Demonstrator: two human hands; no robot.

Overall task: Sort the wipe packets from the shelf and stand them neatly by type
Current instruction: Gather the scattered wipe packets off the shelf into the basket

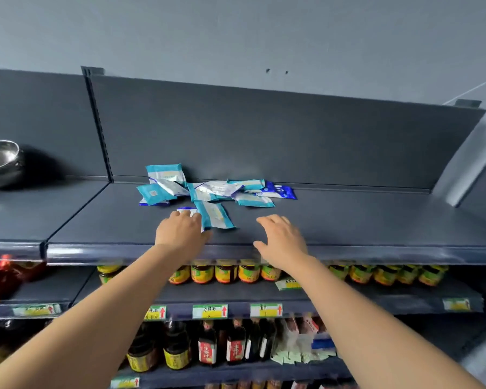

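Observation:
Several wipe packets lie in a loose heap (208, 189) on the top shelf (348, 220) against its back panel. Most are teal and white; a dark blue packet (281, 190) lies at the heap's right end. One teal packet (215, 217) lies nearer the front, apart from the heap. My left hand (180, 231) rests palm down beside it, fingertips on a small blue and white packet (187, 211), with no grip that I can see. My right hand (282, 240) hovers open above the shelf, right of that teal packet, holding nothing.
A steel bowl (0, 161) stands on the neighbouring shelf section at far left. Below are rows of jars (225, 272) and dark sauce bottles (208, 343) with price tags (209, 310). The top shelf's right half is bare.

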